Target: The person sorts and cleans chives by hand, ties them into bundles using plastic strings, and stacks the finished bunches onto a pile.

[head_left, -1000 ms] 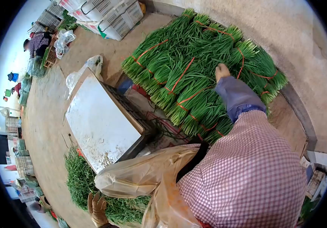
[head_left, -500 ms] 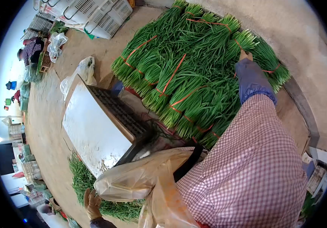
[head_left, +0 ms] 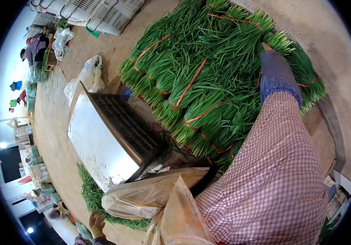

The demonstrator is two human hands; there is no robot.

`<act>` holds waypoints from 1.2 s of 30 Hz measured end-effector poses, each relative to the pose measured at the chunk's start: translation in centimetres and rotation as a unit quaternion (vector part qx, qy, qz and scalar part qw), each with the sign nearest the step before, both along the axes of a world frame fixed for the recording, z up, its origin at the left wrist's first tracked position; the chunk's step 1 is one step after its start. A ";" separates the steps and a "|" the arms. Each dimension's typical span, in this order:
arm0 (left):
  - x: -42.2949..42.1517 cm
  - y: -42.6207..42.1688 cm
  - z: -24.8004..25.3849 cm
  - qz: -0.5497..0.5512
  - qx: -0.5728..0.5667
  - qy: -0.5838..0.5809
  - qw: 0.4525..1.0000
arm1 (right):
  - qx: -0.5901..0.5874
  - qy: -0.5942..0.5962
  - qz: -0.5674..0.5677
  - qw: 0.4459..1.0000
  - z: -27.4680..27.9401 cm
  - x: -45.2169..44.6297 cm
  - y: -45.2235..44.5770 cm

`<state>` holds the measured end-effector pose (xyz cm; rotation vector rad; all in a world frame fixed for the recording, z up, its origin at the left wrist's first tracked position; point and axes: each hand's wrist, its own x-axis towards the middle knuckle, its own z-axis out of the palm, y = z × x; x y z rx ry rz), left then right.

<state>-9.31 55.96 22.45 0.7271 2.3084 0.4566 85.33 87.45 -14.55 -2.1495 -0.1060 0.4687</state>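
Observation:
My right arm, in a purple-grey sleeve cover, reaches over a big pile of green chive bundles (head_left: 224,65) tied with red bands. My right hand (head_left: 267,47) is at the far right part of the pile, touching the leaves beside a bundle with pale cut ends (head_left: 280,42). Its fingers are hidden among the leaves, so its grip cannot be made out. Low on the left, my gloved left hand (head_left: 97,223) is open with fingers apart, holding nothing. It hangs near loose chives (head_left: 91,192) on the floor.
A low stand with a white top (head_left: 100,141) is before my knees, which are covered by a clear plastic apron (head_left: 142,196). Plastic bags (head_left: 89,77) and white crates (head_left: 116,18) lie beyond. A person (head_left: 34,49) sits far left. A concrete ledge (head_left: 326,61) borders the pile.
My right hand has moved farther across the pile, deeper among the leaves. My left hand has dropped slightly and stays open. The view has shifted a little.

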 end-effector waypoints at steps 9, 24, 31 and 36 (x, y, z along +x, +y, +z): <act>2.3 2.4 -2.8 -0.013 -0.062 0.024 0.998 | -0.010 -0.037 0.024 0.999 4.6 -5.1 0.8; 2.0 4.9 -4.0 -0.067 -0.006 0.010 0.998 | -0.204 -0.062 -0.006 0.977 -6.2 4.0 5.2; 0.3 3.4 -3.0 -0.017 -0.062 0.038 0.997 | -0.169 -0.093 -0.041 0.980 4.8 0.1 4.8; 2.1 4.3 -3.0 -0.005 -0.065 0.055 0.996 | -0.177 -0.084 0.026 0.980 -0.6 5.7 6.5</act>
